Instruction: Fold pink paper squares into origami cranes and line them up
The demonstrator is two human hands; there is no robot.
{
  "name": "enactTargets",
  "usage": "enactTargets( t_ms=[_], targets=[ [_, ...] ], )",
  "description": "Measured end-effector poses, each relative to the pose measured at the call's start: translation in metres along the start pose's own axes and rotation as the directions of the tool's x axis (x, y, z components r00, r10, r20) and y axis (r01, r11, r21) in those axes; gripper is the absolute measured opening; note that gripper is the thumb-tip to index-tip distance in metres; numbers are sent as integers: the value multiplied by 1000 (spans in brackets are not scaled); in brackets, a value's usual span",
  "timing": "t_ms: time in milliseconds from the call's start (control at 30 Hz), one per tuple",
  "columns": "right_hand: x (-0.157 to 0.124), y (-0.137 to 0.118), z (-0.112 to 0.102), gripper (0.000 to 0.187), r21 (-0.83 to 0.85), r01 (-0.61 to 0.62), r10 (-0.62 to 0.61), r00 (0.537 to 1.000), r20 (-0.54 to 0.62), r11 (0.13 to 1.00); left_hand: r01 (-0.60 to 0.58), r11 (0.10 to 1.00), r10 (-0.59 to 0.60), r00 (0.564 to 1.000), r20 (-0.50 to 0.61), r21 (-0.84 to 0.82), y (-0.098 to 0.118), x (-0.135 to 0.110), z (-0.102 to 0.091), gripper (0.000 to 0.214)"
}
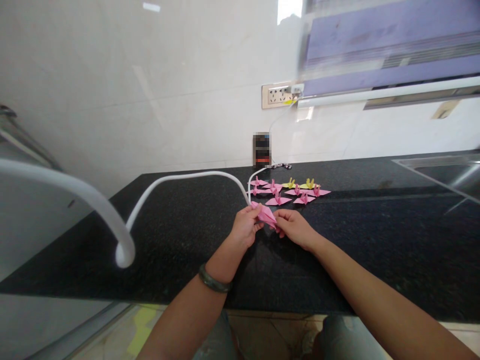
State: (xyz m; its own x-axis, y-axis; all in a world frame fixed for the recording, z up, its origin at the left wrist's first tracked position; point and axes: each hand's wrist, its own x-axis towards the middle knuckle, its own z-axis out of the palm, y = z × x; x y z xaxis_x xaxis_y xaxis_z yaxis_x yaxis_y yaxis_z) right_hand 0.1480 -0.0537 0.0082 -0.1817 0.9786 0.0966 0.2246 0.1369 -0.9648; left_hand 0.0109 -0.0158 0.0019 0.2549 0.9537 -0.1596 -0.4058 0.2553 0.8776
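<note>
Between my two hands is a folded piece of pink origami paper [267,215], held above the dark countertop. My left hand [245,225], with a dark bangle on its wrist, pinches the paper's left end. At the lower right end, the fingers of my right hand [294,227] are closed on the same paper. Just beyond my hands stand several finished pink paper cranes [278,200], grouped on the counter. Two yellow paper cranes [309,183] sit at the back of that group. My fingers hide parts of the held paper.
A phone-like device [262,150], blurred out, leans on the wall. A white flexible tube [187,176] arches over the left side of the black countertop [180,240]. A sink [457,172] lies at right. The wall socket [277,95] has a charger and cable plugged in.
</note>
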Motion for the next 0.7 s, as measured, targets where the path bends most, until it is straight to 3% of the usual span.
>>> enactTargets(
  t_ms=[267, 500, 700],
  targets=[
    [3, 6, 3, 15, -217, 93, -119, 987, -109, 972, 20, 999, -20, 1000, -11, 34, 1, -4, 5, 26],
    [3, 9, 6, 15, -303, 130, -168, 980, -102, 944, -34, 998, 36, 999, -40, 49, 0, -2, 6, 23],
    [3, 3, 8, 15, -543, 112, -218, 966, -135, 832, -76, 996, 81, 993, -87, 55, 2, -4, 7, 23]
  ],
)
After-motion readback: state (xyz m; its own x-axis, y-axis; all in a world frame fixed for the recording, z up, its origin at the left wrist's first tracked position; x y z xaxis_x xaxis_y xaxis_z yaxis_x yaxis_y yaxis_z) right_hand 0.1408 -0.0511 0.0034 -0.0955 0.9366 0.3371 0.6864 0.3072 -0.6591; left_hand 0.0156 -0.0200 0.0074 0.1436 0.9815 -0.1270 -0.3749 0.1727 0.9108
